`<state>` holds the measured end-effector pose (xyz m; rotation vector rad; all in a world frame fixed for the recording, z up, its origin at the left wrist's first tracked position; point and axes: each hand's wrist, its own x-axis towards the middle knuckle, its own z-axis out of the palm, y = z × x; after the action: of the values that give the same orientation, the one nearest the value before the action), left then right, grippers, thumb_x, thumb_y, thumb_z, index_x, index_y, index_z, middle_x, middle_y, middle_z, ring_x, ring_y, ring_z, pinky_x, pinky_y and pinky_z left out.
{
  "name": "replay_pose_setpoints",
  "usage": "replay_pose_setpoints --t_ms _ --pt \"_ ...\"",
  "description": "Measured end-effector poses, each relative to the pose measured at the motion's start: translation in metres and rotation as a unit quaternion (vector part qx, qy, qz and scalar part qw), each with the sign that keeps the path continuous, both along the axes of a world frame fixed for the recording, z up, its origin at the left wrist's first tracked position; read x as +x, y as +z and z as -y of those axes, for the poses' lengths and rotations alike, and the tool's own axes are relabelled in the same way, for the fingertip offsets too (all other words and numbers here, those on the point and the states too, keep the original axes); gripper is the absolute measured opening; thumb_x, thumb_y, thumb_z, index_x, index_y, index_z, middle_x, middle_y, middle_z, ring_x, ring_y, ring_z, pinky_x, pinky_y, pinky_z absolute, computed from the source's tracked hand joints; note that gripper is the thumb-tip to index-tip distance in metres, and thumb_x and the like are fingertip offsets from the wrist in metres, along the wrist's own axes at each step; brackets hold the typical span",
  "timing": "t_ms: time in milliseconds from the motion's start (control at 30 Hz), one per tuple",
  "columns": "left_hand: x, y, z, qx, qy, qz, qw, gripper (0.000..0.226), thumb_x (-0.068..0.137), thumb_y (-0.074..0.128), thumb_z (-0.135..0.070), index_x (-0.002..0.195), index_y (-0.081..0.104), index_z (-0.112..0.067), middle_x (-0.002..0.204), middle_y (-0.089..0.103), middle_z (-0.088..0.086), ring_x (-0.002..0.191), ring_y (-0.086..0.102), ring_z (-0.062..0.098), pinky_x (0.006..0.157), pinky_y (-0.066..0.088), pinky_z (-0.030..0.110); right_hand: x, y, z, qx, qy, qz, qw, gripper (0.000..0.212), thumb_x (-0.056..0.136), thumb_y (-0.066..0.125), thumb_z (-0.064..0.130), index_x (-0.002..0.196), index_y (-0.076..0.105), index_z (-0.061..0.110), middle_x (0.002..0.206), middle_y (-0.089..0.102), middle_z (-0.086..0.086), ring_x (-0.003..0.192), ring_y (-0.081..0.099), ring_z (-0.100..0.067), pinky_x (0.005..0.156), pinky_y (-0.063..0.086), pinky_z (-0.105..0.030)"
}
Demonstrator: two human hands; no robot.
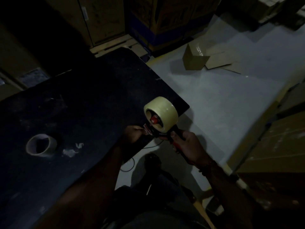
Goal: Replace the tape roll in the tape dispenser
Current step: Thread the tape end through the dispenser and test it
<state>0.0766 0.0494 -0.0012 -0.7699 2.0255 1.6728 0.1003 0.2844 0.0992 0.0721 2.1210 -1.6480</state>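
Observation:
A full pale tape roll [165, 113] sits on the red hub of the hand-held tape dispenser [156, 128], held over the right edge of the black table [82, 104]. My right hand [188, 146] grips the dispenser's red and black handle from below. My left hand [134, 133] pinches at the dispenser's front end by the blade plate; whether it holds the tape's end is too dark to tell. An empty cardboard tape core [41, 144] lies on the table at the left.
Small white scraps [71, 152] lie beside the core. A small cardboard box [195, 57] and flattened cardboard rest on the grey floor [222, 100]. Large cartons stand at the back and right. A cable [130, 164] trails under the table edge.

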Motion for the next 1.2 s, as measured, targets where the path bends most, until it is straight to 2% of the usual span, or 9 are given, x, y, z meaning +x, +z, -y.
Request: replay_pose_setpoints --t_ms 134,234,434,601,734,801,868,968,1202 --pt "-0.002 -0.006 0.003 -0.196 -0.077 -0.095 0.973 0.018 0.091 0.065 -0.027 0.076 0.072 -0.020 0.082 0.065 -0.008 0.091 0.062 0.019 0.090 0.044 0.032 0.019 -0.038 -0.010 0.067 0.005 0.009 0.998 0.041 0.101 0.064 0.034 0.085 0.072 -0.003 0.060 0.060 -0.003 0.056 0.053 -0.015 0.059 0.041 -0.030" --pt "-0.003 -0.023 0.002 -0.354 -0.204 -0.124 0.904 0.019 0.080 0.049 -0.043 0.069 0.058 -0.030 0.090 0.053 -0.008 0.095 0.049 0.018 0.099 0.029 0.045 0.034 -0.066 -0.012 0.095 0.021 0.014 0.995 0.041 0.101 0.065 0.031 0.086 0.069 -0.007 0.061 0.058 0.001 0.053 0.049 -0.006 0.057 0.040 -0.027" --pt "0.007 -0.058 0.001 -0.476 -0.279 -0.211 0.807 0.029 0.079 0.062 -0.044 0.095 0.074 -0.023 0.102 0.054 0.010 0.094 0.053 0.032 0.092 0.036 0.049 0.049 -0.092 -0.012 0.139 0.057 0.060 0.987 0.030 0.102 0.058 0.039 0.085 0.069 0.017 0.066 0.064 0.011 0.060 0.056 0.000 0.061 0.042 -0.022" --pt "0.008 -0.049 -0.007 -0.460 -0.171 -0.149 0.859 0.041 0.070 0.047 -0.051 0.098 0.065 -0.026 0.119 0.051 0.006 0.111 0.048 0.033 0.103 0.029 0.051 0.033 -0.080 -0.014 0.168 0.087 0.077 0.979 0.042 0.105 0.050 0.045 0.083 0.071 0.016 0.067 0.066 0.007 0.056 0.058 0.002 0.057 0.042 -0.019" --pt "0.000 -0.047 -0.007 -0.412 -0.061 -0.030 0.908 0.111 0.055 0.074 -0.062 0.149 0.029 -0.026 0.168 0.007 0.015 0.153 0.015 0.040 0.123 0.004 0.060 0.037 -0.082 -0.018 0.200 0.097 0.071 0.972 0.040 0.107 0.046 0.044 0.082 0.068 0.021 0.070 0.064 0.010 0.054 0.058 0.008 0.054 0.040 -0.013" --pt "-0.005 -0.045 -0.006 -0.407 -0.081 0.016 0.910 0.140 0.055 0.079 -0.066 0.161 -0.003 -0.025 0.170 -0.016 0.017 0.158 -0.011 0.039 0.122 -0.008 0.063 0.044 -0.085 -0.019 0.202 0.097 0.057 0.973 0.035 0.108 0.046 0.040 0.077 0.059 0.030 0.068 0.059 0.011 0.054 0.055 0.007 0.058 0.038 -0.021" --pt "-0.008 -0.041 -0.006 -0.403 -0.101 0.033 0.909 0.143 0.062 0.075 -0.063 0.160 -0.021 -0.024 0.168 -0.027 0.018 0.156 -0.023 0.039 0.121 -0.011 0.069 0.050 -0.085 -0.019 0.200 0.090 0.047 0.975 0.034 0.108 0.047 0.036 0.075 0.054 0.033 0.066 0.054 0.013 0.054 0.054 0.009 0.058 0.034 -0.019" --pt "-0.013 -0.040 -0.006 -0.382 -0.103 0.056 0.917 0.145 0.063 0.072 -0.068 0.157 -0.029 -0.023 0.165 -0.034 0.017 0.153 -0.029 0.039 0.117 -0.010 0.075 0.053 -0.081 -0.020 0.206 0.093 0.038 0.973 0.034 0.108 0.049 0.032 0.075 0.055 0.026 0.064 0.051 0.013 0.051 0.051 0.010 0.052 0.035 -0.012" --pt "-0.018 -0.024 -0.011 -0.356 -0.113 0.107 0.922 0.166 0.045 0.074 -0.088 0.152 -0.037 -0.026 0.160 -0.043 0.017 0.150 -0.037 0.038 0.113 -0.018 0.074 0.064 -0.083 -0.042 0.234 0.079 0.086 0.965 0.049 0.108 0.045 0.043 0.082 0.056 0.003 0.074 0.055 -0.008 0.064 0.048 -0.013 0.059 0.033 -0.027"
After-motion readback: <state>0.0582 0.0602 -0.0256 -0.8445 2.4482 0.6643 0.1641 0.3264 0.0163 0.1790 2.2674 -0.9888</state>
